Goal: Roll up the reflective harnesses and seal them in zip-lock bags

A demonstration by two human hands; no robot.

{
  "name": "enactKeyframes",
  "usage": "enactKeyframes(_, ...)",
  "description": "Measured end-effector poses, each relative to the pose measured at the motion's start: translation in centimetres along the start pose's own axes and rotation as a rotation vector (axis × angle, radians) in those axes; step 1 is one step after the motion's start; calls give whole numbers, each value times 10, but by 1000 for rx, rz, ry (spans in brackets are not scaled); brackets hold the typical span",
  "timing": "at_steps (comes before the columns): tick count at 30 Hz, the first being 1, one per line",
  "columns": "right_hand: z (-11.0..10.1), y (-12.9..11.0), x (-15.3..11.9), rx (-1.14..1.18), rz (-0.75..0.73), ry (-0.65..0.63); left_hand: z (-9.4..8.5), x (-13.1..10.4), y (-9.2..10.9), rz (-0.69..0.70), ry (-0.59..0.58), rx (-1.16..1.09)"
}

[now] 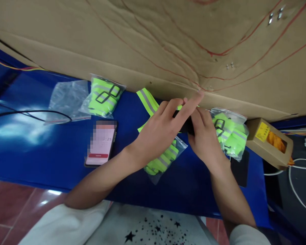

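Note:
My left hand (pixel 162 127) is bent over a neon-yellow reflective strap (pixel 148 101) with a grey stripe, its index finger stretched toward the cardboard. Close beside it, my right hand (pixel 204 134) has its fingers curled around a black piece (pixel 186 125) between both hands; its kind is mostly hidden. Below the hands lies a clear zip bag (pixel 162 161) packed with neon-yellow reflective straps. Another packed bag (pixel 229 132) sits just right of my right hand. A third packed bag (pixel 104 97) stands to the left, against the cardboard.
A flat clear bag (pixel 68 98) and a phone with a lit screen (pixel 102 143) lie on the blue table (pixel 40 153). Brown cardboard (pixel 117 44) with red wires rises behind. An open-windowed box (pixel 267 143) and a black flat item (pixel 241 170) are at right. Black cables (pixel 28 112) cross the left.

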State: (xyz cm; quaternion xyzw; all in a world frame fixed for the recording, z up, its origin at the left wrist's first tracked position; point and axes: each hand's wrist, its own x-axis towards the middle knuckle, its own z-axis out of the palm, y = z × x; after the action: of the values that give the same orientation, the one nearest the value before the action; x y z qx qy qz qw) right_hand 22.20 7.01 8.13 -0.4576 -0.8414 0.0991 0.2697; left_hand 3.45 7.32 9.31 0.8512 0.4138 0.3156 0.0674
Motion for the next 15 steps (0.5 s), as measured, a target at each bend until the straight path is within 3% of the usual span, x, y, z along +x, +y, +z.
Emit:
enactKeyframes(4,-22,-5,5,390,25,128,-30,2,-8,80,25,-306)
enactKeyframes(8,-46,-16,15,705,42,228,-53,4,-6,-40,-83,-626)
enactKeyframes(10,-56,-19,20,694,31,196,-55,2,-3,-99,-54,-720)
enactKeyframes(13,-68,-13,26,691,-37,39,-54,-5,-2,-139,65,-856)
enactKeyframes(15,-70,-3,29,572,-57,-10,-54,-10,-4,-185,74,-735)
